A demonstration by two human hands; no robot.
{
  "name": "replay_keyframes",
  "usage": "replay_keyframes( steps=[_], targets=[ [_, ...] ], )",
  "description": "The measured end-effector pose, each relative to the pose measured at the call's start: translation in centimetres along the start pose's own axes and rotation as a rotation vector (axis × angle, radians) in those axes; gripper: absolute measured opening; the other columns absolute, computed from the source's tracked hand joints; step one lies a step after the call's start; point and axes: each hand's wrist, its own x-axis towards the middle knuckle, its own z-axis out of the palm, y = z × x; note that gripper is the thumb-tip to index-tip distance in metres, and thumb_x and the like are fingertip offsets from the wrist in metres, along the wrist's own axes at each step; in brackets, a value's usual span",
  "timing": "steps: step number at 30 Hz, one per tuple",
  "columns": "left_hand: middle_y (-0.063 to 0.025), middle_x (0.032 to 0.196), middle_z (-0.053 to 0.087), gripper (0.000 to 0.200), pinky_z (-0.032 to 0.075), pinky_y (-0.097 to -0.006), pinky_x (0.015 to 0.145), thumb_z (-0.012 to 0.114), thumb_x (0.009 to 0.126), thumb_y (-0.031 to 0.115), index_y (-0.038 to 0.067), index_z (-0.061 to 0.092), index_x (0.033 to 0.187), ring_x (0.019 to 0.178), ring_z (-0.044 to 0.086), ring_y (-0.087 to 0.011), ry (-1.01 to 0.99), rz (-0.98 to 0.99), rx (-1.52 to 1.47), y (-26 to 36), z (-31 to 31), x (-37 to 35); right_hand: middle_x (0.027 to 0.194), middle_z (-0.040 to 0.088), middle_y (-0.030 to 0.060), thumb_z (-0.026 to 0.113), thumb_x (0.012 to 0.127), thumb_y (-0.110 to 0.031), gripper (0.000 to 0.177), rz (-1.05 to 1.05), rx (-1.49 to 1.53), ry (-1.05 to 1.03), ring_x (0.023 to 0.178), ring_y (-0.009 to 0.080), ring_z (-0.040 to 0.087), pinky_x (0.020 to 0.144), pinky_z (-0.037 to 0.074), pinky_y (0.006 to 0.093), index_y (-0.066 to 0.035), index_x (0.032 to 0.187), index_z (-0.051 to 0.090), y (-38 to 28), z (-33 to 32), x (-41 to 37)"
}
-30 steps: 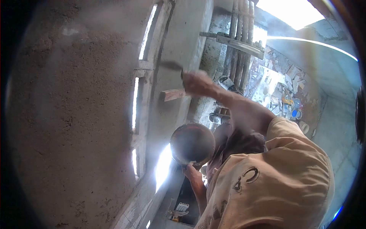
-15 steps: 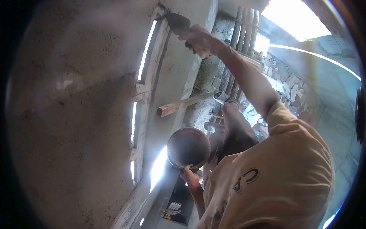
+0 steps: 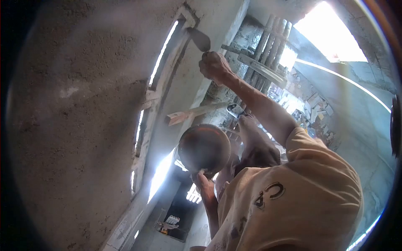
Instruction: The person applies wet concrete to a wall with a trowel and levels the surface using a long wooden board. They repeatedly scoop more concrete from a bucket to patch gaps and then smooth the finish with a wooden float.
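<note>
My right hand [image 3: 215, 67] is wrapped round the handle of a trowel [image 3: 200, 40], its leaf-shaped dark blade pointing up and left. The blade tip lies close to the upper end of a pale window frame [image 3: 183, 35] in the wall. Lower down, my left hand [image 3: 203, 180] grips the near rim of a round, dark bowl [image 3: 204, 148], thumb over the edge. The bowl is held in front of my body, and its inside is too dark to make out what it holds.
A rough plastered wall [image 3: 79, 117] fills the left side, with narrow bright slots in it. A wooden plank [image 3: 194, 113] juts out near the bowl. Bundled poles [image 3: 272, 46] stand behind my right hand. Broken rubble [image 3: 316, 106] lies on the floor below.
My right hand has drawn the trowel back from the frame's top corner and turned its blade. The bowl shows slightly higher and further left. The whole view has shifted a little.
</note>
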Motion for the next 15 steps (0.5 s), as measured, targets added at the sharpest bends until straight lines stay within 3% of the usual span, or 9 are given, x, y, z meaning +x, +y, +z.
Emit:
replay_keyframes(
  steps=[3,5,6,7,9,10,13,15],
  targets=[
    [-0.0228,0.109,0.063,0.04,0.051,-0.0476,0.087,0.072,0.072,-0.011,0.002,0.062,0.109,0.1,0.062,-0.0412,0.054,-0.28,-0.272,-1.7,1.0,0.2,0.07,0.063,0.0173,0.063,0.086,-0.022,0.024,-0.101,-0.217,-0.011,0.065,0.0308,0.066,0.063,0.052,0.0452,-0.001,0.074,0.062,0.7,-0.9,0.1],
    [-0.0202,0.108,0.063,0.037,0.052,-0.0446,0.085,0.071,0.074,-0.009,0.002,0.063,0.108,0.099,0.063,-0.0372,0.071,-0.329,-0.344,1.6,0.8,0.5,0.068,0.062,0.0186,0.061,0.086,-0.02,0.022,-0.18,-0.326,0.085,0.067,0.035,0.066,0.064,0.052,0.0481,-0.001,0.075,0.062,-0.1,-2.4,0.5],
    [-0.0178,0.107,0.063,0.036,0.053,-0.043,0.083,0.069,0.075,-0.007,0.002,0.063,0.109,0.097,0.063,-0.0341,0.08,-0.34,-0.349,2.3,0.7,0.4,0.071,0.064,0.0219,0.06,0.086,-0.019,0.023,-0.039,-0.211,-0.011,0.071,0.0417,0.066,0.066,0.052,0.0516,0.0,0.073,0.061,-1.5,-2.7,-0.7],
    [-0.0132,0.104,0.062,0.037,0.054,-0.0411,0.079,0.065,0.076,-0.005,0.003,0.062,0.112,0.094,0.063,-0.0288,0.095,-0.325,-0.3,2.3,1.0,0.5,0.071,0.064,0.0224,0.06,0.086,-0.019,0.022,-0.097,-0.241,-0.034,0.07,0.0425,0.066,0.065,0.052,0.0517,0.0,0.074,0.061,-1.4,-2.3,-1.8],
    [-0.009,0.104,0.061,0.038,0.055,-0.0401,0.076,0.061,0.077,-0.003,0.005,0.062,0.114,0.092,0.063,-0.0241,0.139,-0.51,-0.349,3.3,1.0,-0.1,0.071,0.065,0.0236,0.06,0.087,-0.018,0.021,-0.221,-0.295,-0.098,0.068,0.0441,0.066,0.062,0.051,0.0518,0.0,0.076,0.061,-0.9,-0.9,-3.8],
    [-0.0094,0.106,0.061,0.038,0.056,-0.041,0.077,0.062,0.077,-0.003,0.006,0.062,0.114,0.094,0.062,-0.0248,0.162,-0.706,-0.449,7.3,0.4,1.0,0.071,0.065,0.0244,0.06,0.087,-0.015,0.017,-0.332,-0.309,-0.092,0.063,0.044,0.066,0.057,0.051,0.0511,0.001,0.084,0.063,-1.0,-0.8,-4.6],
    [-0.0123,0.111,0.06,0.039,0.056,-0.0473,0.082,0.063,0.074,-0.003,0.007,0.063,0.112,0.1,0.061,-0.0275,0.107,-0.534,-0.333,5.5,0.2,-0.5,0.074,0.066,0.0245,0.062,0.087,-0.014,0.019,-0.135,-0.271,-0.115,0.062,0.0443,0.066,0.056,0.051,0.051,0.002,0.095,0.063,-0.9,2.3,-5.0],
    [-0.0148,0.111,0.062,0.036,0.055,-0.0479,0.084,0.064,0.074,-0.004,0.005,0.064,0.109,0.101,0.062,-0.0298,0.094,-0.655,-0.266,6.9,-0.7,-1.0,0.074,0.066,0.0248,0.063,0.087,-0.015,0.02,-0.169,-0.277,-0.065,0.063,0.0447,0.067,0.058,0.052,0.0515,0.003,0.097,0.063,-0.8,6.8,-7.9]
  ],
)
